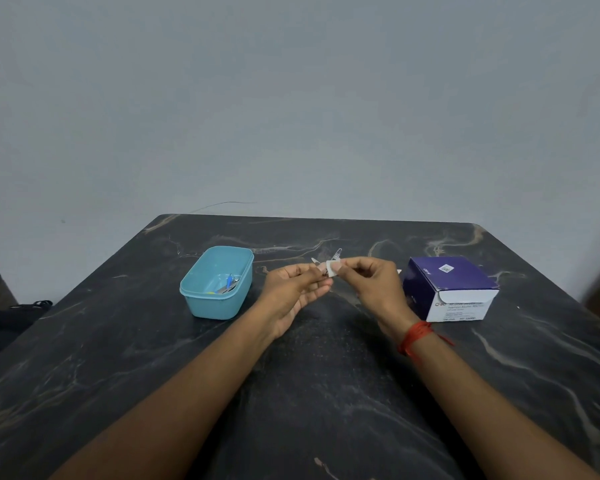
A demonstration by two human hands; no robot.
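Note:
Both hands meet above the middle of the dark marbled table (pixel 326 393). My left hand (pixel 293 292) pinches a small metal tool (pixel 321 265) whose two shiny tips stick up and fork apart. My right hand (pixel 369 284) pinches a small white swab (pixel 331 269) against that tool. A red thread band (pixel 414 337) circles my right wrist.
A light blue plastic tub (pixel 219 284) stands left of the hands with a few small metal and blue items inside. A purple and white box of alcohol swabs (pixel 449 289) stands to the right. A grey wall rises behind the table's far edge.

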